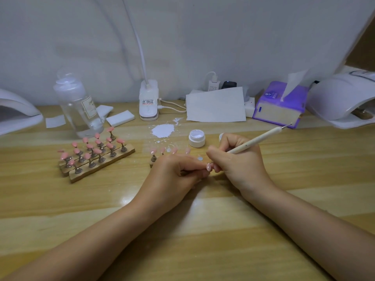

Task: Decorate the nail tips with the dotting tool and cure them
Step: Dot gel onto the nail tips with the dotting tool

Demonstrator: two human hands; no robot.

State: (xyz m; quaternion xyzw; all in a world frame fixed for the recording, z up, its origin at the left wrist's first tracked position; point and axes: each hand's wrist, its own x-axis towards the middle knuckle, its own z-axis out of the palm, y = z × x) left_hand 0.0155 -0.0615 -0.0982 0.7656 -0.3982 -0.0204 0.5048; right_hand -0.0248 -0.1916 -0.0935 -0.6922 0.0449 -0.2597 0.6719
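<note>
Over the worktop [203,230], her left hand [172,175] pinches a pale nail tip [208,166]; her right hand [237,159] grips the dotting tool [261,137], working end hidden at that tip

Bare forearms, no sleeves (no jewellery), short fingernails

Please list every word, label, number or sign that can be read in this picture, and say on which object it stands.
"JM...": start of the label on the clear bottle; the rest is too blurred.
Sticker on the clip lamp base: print too small to read.
Round logo on the purple tissue box: blurred, unreadable.
Nothing else is legible.
</note>
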